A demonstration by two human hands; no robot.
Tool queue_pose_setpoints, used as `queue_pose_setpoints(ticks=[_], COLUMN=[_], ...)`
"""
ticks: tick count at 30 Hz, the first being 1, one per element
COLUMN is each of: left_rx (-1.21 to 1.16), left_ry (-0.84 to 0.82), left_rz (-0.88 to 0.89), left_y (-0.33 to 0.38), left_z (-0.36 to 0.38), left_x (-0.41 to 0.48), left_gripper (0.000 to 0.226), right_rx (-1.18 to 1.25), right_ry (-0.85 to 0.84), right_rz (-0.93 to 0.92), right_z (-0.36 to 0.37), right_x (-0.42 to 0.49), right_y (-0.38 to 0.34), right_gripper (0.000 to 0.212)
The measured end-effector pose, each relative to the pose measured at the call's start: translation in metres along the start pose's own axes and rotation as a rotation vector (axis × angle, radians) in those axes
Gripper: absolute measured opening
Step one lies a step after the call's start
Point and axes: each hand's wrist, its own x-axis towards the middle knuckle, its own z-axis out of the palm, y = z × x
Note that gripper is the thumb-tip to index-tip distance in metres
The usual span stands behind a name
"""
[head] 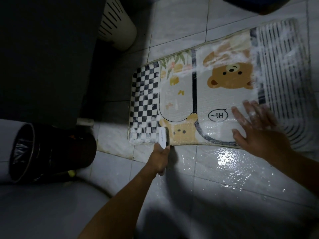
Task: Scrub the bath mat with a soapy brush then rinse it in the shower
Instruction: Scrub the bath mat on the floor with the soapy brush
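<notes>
The rectangular printed bath mat w/ cartoon bears, a checkerboard end and a striped end (215, 100) is laid flat on the wet pale tiled floor (224, 178), just ahead of both hands. The left hand (159, 159) is wrapped round the handle of a white plastic scrub brush (164, 137), whose head is pressed on the mat's near edge, between the checkered patch and the small bear. The right hand (255, 128) is spread wide, palm down, fingers (239, 114) foamy, on the mat's near right part beside the "Hi~" bubble — prob. to pin the mat so it isn't dragged by the strokes. Suds are seen as white streaks across the far stripes, the upper bear area and the checker corner; the middle looks less lathered. A dark lined waste bin (51, 152) stands left of the left hand.
</notes>
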Motion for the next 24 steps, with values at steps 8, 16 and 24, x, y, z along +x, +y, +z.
queue_pose_setpoints(ticks=[8,16,24], left_rx=[-0.131,0.164,0.341], left_ry=[0.156,0.224,0.258], left_rz=[-0.134,-0.123,-0.026], left_y=[0.023,-0.012,0.029], left_z=[0.007,0.040,-0.008], left_x=[0.018,-0.019,0.035], left_gripper=[0.053,0.050,0.062], right_rx=[-0.024,-0.010,-0.019], right_ry=[-0.079,-0.085,-0.016], right_rz=[0.029,0.036,-0.010], right_z=[0.000,-0.002,-0.001], right_x=[-0.001,0.000,0.001], right_y=[0.001,-0.001,-0.002], right_gripper=[0.072,0.073,0.069])
